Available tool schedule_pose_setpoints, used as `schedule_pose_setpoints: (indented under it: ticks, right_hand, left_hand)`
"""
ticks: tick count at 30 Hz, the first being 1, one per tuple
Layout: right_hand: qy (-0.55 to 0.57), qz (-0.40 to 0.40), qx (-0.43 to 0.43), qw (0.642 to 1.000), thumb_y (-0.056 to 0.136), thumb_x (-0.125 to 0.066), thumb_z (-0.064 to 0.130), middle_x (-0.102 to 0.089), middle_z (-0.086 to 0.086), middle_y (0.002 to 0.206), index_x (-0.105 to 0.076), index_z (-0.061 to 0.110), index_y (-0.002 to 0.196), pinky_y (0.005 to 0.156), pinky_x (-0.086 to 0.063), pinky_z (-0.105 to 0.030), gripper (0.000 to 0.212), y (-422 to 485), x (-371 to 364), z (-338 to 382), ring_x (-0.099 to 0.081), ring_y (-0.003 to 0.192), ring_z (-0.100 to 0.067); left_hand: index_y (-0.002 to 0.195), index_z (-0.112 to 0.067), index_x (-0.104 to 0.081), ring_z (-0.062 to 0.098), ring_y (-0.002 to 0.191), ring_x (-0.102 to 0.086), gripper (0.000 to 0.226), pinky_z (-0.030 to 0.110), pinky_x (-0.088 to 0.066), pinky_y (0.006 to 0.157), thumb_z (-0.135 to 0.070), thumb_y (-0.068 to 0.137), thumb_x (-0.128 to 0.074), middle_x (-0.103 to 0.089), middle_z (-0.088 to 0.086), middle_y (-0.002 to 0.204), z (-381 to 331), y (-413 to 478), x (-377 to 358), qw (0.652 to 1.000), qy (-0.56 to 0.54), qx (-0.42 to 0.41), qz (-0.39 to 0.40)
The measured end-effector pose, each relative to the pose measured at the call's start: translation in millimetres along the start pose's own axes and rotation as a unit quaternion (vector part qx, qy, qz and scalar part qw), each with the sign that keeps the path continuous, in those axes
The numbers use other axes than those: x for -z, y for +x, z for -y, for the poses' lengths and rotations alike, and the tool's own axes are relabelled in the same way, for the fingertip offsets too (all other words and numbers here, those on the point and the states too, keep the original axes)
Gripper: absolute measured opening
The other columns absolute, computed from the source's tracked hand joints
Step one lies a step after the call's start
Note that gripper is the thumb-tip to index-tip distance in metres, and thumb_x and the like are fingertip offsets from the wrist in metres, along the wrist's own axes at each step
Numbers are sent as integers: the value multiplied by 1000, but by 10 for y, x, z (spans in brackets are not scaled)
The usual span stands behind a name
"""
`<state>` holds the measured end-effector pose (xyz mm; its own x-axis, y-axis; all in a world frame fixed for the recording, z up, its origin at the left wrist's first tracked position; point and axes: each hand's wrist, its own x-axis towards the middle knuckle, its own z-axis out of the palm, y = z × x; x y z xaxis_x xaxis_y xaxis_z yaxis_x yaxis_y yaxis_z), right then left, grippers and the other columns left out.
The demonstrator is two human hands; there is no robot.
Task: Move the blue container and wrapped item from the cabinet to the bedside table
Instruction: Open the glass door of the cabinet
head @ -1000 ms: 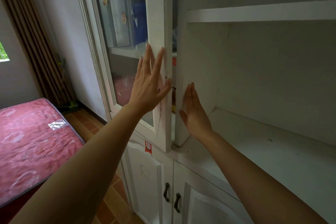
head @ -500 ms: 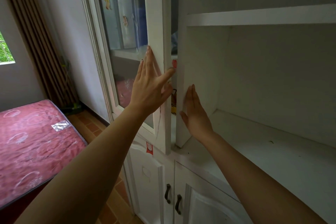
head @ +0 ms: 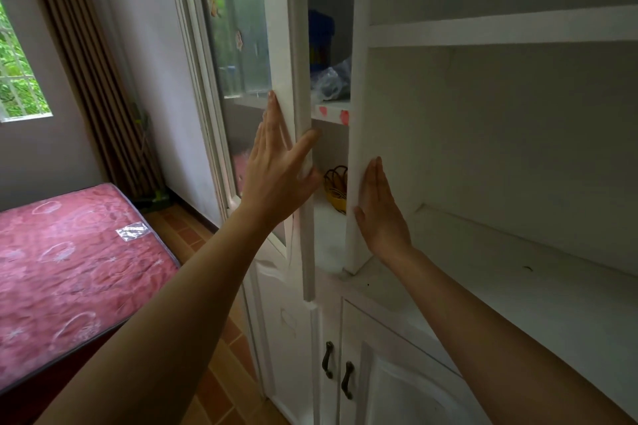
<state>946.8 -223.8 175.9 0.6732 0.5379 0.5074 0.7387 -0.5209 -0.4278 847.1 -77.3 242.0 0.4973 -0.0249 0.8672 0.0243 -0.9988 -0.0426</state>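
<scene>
The person is standing before a white cabinet [head: 359, 79] with both bare arms reaching forward. The left hand [head: 276, 176] is lying flat and spread against the frame of the glass door [head: 279, 45], its fingers [head: 272, 114] pointing upward along the white wood and its thumb hooking around the door's inner edge; it is gripping nothing but the door edge. The door is standing ajar, leaving a narrow gap between its edge and the upright panel to the right of that hand.

The right hand [head: 379, 214] is pressing open-palmed against that upright panel, fingers together and pointing up, holding no object. It is sitting lower than the left hand and just across the gap from it.

Above both hands, in the gap, the blue container [head: 321, 41] is standing on an upper shelf [head: 333, 112], partly hidden by the door frame. Just below and to the right of it on the same shelf, the wrapped item [head: 331, 81] is lying in crinkled clear plastic, touching or nearly touching the container; which cannot be told. Between the two hands, on the lower shelf, a yellow basket [head: 336, 190] is peeking out. Far to the left of the left arm, a red mattress [head: 69, 252] is lying near the curtain [head: 89, 62].
</scene>
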Motion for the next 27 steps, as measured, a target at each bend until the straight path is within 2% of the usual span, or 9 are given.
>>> schedule_pose_setpoints:
  ticks: [3, 5, 8, 12, 16, 23, 27]
  right_hand:
    - [21, -8, -19, 1000, 94, -37, 0, 17, -1, 154, 17, 11, 142, 113, -17, -30, 73, -12, -27, 59, 4, 142, -17]
    - [45, -20, -34, 998, 93, -31, -5, 16, 2, 155, 16, 13, 142, 116, -15, -35, 70, -23, -51, 111, 4, 142, -15]
    - [70, -45, -51, 995, 93, -25, -4, 11, 4, 155, 14, 16, 143, 115, -20, -40, 66, -35, -77, 183, -1, 142, -15]
    - [71, -52, -44, 995, 94, -24, -1, 10, 5, 156, 13, 17, 144, 111, -29, -43, 64, -62, -77, 213, -4, 142, -16]
    - [39, -62, -26, 997, 90, -36, -5, 8, 0, 156, 11, 14, 144, 105, -38, -43, 74, -97, -90, 214, -9, 142, -21]
    - [1, -83, 6, 997, 85, -46, -6, 4, -10, 156, 6, 5, 144, 105, -38, -42, 79, -198, -195, 262, -16, 140, -27]
    - [-18, -113, 39, 993, 83, -47, -9, -2, -18, 154, -4, 1, 143, 102, -42, -43, 75, -232, -292, 308, -17, 140, -33]
  left_hand:
    - [127, -23, -37, 40, 138, -9, 51, 58, -36, 102, -37, 81, -54, -12, 36, 146, 83, -116, 115, 1000, -3, 0, -14]
    - [131, -26, -34, 41, 138, -12, 54, 57, -35, 103, -40, 81, -49, -12, 34, 147, 103, -164, 199, 1000, -6, 10, -13]
    - [132, -26, -30, 44, 136, -17, 54, 55, -33, 104, -36, 82, -45, -15, 35, 145, 83, -207, 301, 1000, -8, 21, -18]
    - [131, -22, -31, 46, 134, -24, 51, 59, -36, 101, -30, 82, -44, -20, 36, 144, 55, -265, 372, 999, 0, 36, -31]
    - [134, -20, -26, 45, 133, -28, 57, 59, -38, 100, -23, 81, -46, -26, 36, 142, 67, -328, 413, 998, 0, 45, -51]
    - [139, -5, -12, 34, 134, -28, 72, 41, -32, 107, -10, 77, -47, -29, 31, 143, 122, -428, 516, 994, 0, 84, -74]
    - [135, 8, -18, 32, 131, -29, 70, 33, -26, 109, 0, 74, -52, -35, 35, 138, 210, -506, 591, 991, 25, 78, -101]
